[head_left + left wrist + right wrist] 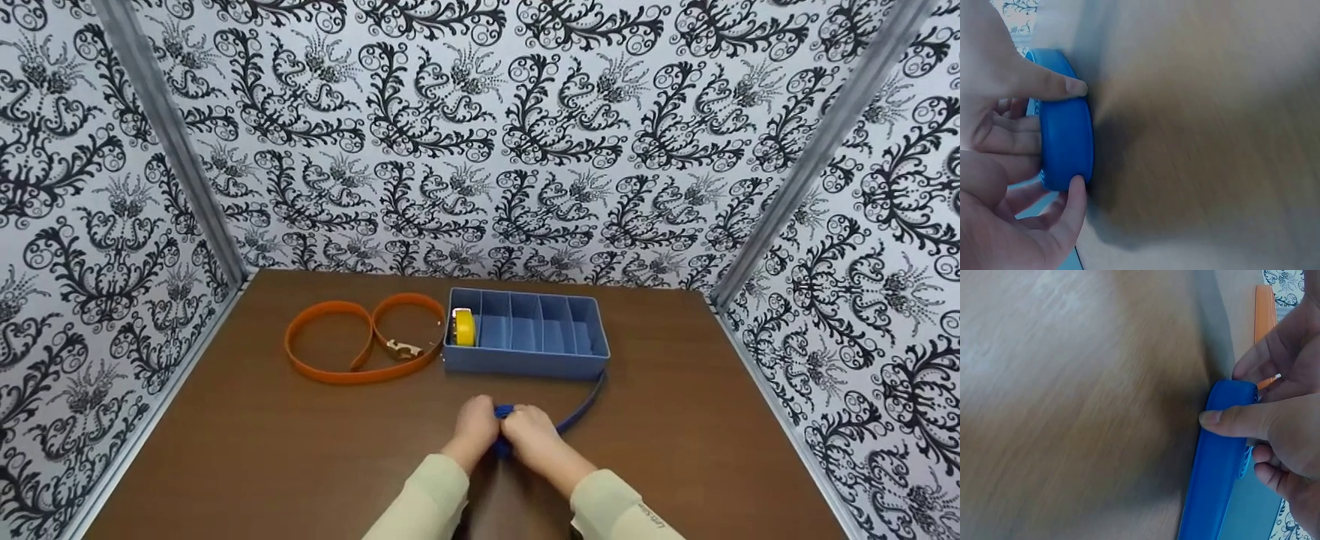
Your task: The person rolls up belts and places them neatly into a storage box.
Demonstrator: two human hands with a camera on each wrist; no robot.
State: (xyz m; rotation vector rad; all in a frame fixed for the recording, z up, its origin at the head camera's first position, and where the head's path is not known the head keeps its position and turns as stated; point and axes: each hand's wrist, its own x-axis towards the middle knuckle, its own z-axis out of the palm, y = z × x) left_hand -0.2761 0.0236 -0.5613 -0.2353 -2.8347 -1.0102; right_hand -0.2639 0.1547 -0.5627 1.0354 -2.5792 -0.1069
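- Head view alone shows the whole tray [525, 361] beyond both hands, with the yellow belt [465, 328] rolled in its leftmost compartment; the right wrist view shows the coiled edge of the blue belt [1219, 461], mostly hidden by the hands from above; a strip of the orange belt [330, 378] also enters the right wrist view but not the left;
- the blue belt's rolled part sits between the left hand [475, 427] and the right hand [531, 436], both with fingers curled and gripping it; its loose strap runs from beside the right hand to the tray's near right corner;
- the orange belt lies beyond and left of the left hand;
- counted: two hands, three belts (one blue, one yellow, one orange), one tray, five compartments.
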